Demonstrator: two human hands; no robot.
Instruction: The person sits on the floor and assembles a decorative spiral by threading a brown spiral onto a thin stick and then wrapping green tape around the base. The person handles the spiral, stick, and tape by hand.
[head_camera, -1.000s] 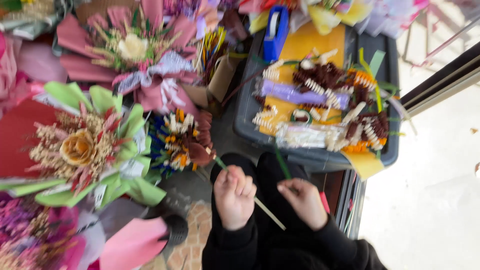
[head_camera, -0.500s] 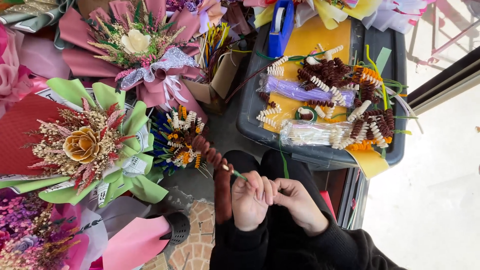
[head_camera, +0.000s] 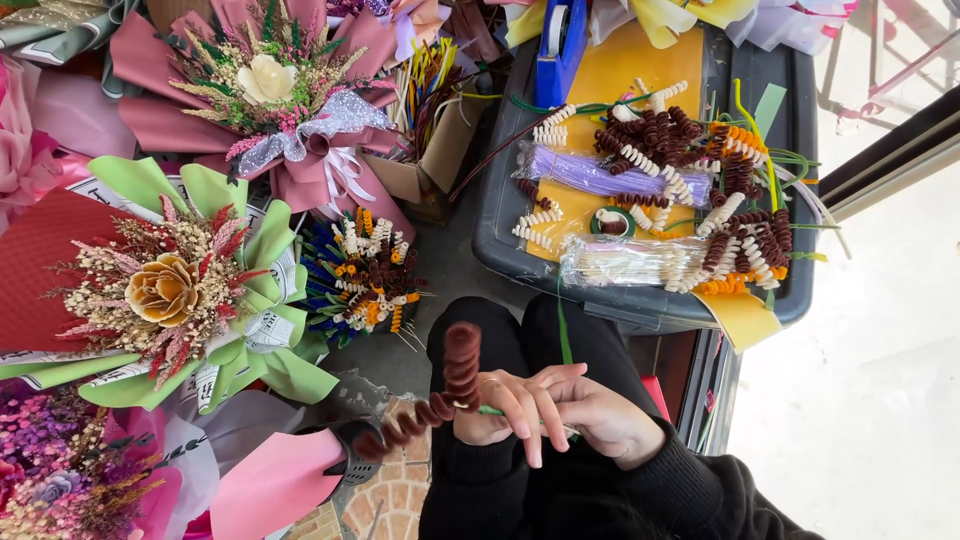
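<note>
bouquets (head_camera: 190, 290) crowd left, tray (head_camera: 500, 215) blocks ahead

Near the bottom edge, the left hand (head_camera: 497, 408) and right hand (head_camera: 598, 415) meet in black sleeves over the lap, fingers curled and touching, thumbs pinched.

green-wrapped bouquet (head_camera: 175, 290) | pink-wrapped bouquet (head_camera: 270, 90) | blue tape dispenser (head_camera: 560, 45) | grey tray (head_camera: 500, 200)
</note>
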